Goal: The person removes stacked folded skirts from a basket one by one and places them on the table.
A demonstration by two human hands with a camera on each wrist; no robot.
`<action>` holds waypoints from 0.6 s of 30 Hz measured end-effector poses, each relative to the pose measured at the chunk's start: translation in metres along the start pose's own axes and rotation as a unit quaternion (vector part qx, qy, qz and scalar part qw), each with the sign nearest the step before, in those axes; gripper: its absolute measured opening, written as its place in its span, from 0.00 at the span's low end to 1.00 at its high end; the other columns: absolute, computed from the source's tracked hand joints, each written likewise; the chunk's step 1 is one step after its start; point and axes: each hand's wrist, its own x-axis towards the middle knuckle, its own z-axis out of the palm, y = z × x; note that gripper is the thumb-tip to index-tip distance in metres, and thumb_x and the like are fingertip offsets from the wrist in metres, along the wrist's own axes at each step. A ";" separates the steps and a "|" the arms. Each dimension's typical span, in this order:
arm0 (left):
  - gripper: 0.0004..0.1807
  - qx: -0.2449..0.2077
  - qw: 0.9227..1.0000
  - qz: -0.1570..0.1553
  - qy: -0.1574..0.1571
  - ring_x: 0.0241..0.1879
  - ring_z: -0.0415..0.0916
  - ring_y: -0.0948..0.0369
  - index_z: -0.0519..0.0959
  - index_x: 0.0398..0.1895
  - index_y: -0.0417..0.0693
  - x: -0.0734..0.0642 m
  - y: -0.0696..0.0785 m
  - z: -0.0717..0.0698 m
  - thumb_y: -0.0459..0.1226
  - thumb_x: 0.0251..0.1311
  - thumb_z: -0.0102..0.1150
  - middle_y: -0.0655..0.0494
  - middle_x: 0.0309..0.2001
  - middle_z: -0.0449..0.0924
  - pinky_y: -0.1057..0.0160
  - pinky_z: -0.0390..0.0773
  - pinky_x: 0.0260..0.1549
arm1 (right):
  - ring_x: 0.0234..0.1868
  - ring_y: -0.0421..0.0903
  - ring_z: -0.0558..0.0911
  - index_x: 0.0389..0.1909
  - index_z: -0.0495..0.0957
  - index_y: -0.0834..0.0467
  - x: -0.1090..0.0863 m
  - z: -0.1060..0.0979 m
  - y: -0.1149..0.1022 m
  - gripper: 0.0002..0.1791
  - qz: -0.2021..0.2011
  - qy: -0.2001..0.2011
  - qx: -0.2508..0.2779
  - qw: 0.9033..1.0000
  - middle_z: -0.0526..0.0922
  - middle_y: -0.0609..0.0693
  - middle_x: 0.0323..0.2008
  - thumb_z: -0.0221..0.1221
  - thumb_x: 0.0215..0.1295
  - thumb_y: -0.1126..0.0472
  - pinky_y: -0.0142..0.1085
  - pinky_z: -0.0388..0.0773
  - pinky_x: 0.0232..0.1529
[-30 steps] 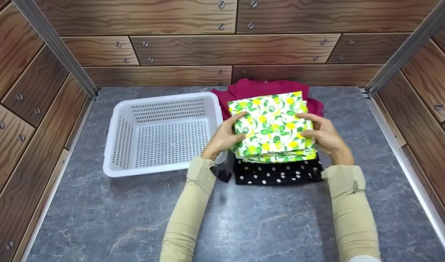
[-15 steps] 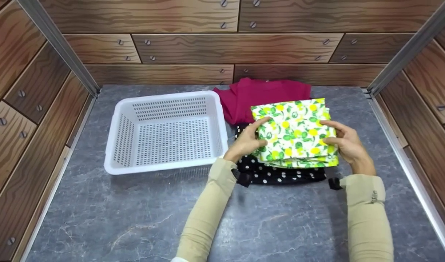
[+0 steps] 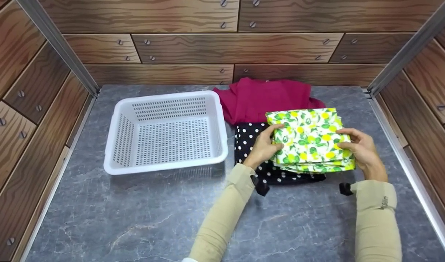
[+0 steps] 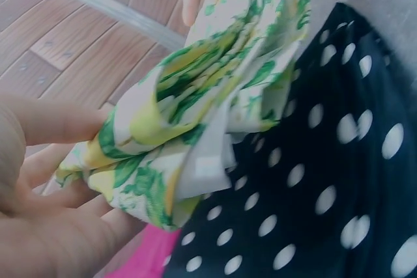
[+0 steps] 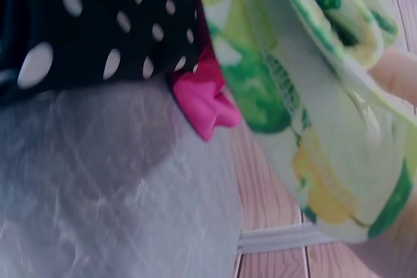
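A folded lemon-print cloth, white with yellow fruit and green leaves, is held level between both hands in the head view. My left hand grips its left edge, thumb on top and other fingers beneath, as the left wrist view shows at the cloth's layered folds. My right hand pinches the right edge; in the right wrist view the cloth hides most of that hand. Under the lemon cloth lies a folded black cloth with white dots, partly covered. The left wrist view shows a gap between the two.
A white perforated plastic basket stands to the left, with nothing in it. A crimson cloth lies behind the dotted one, near the back wall. Wood-patterned panels enclose the grey marbled tabletop at the back and sides.
Both hands have carried the lemon-print cloth to the right and toward the front. More of the dotted cloth's left side now shows. The basket and crimson cloth stay put.
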 end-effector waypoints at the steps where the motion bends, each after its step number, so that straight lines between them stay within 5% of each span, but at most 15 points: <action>1: 0.35 0.002 1.000 -0.004 0.008 0.23 0.70 0.65 0.76 0.67 0.49 0.000 -0.001 0.004 0.17 0.56 0.60 0.50 0.55 0.76 0.68 0.79 0.26 | 0.37 0.41 0.80 0.50 0.84 0.58 -0.001 -0.002 0.001 0.18 0.000 0.006 -0.004 1.000 0.79 0.45 0.44 0.59 0.65 0.79 0.30 0.82 0.31; 5: 0.34 0.005 0.999 -0.026 0.029 0.20 0.68 0.65 0.77 0.65 0.53 0.001 -0.005 0.021 0.18 0.56 0.61 0.53 0.52 0.77 0.68 0.78 0.24 | 0.38 0.40 0.78 0.51 0.84 0.57 -0.005 -0.013 0.004 0.19 0.004 0.032 -0.030 0.999 0.77 0.43 0.46 0.59 0.66 0.78 0.28 0.81 0.31; 11: 0.37 0.017 0.999 -0.044 0.020 0.29 0.72 0.68 0.76 0.69 0.55 0.003 -0.006 0.045 0.19 0.56 0.63 0.51 0.58 0.77 0.68 0.81 0.30 | 0.43 0.39 0.73 0.55 0.83 0.54 -0.010 -0.027 0.008 0.20 0.019 0.069 -0.105 0.992 0.73 0.37 0.48 0.57 0.68 0.76 0.26 0.77 0.32; 15: 0.39 0.044 0.998 -0.043 0.008 0.24 0.66 0.66 0.74 0.71 0.54 0.007 -0.005 0.055 0.20 0.56 0.63 0.52 0.63 0.75 0.70 0.79 0.28 | 0.46 0.37 0.72 0.54 0.84 0.56 -0.012 -0.034 0.010 0.21 0.021 0.087 -0.063 0.994 0.73 0.37 0.49 0.56 0.67 0.77 0.25 0.77 0.32; 18: 0.39 0.041 0.998 -0.039 0.000 0.36 0.73 0.67 0.72 0.72 0.53 0.010 -0.006 0.063 0.19 0.56 0.61 0.54 0.68 0.72 0.71 0.79 0.34 | 0.36 0.35 0.72 0.50 0.86 0.54 -0.013 -0.039 0.009 0.20 0.029 0.107 -0.040 0.993 0.73 0.37 0.48 0.56 0.67 0.77 0.26 0.74 0.28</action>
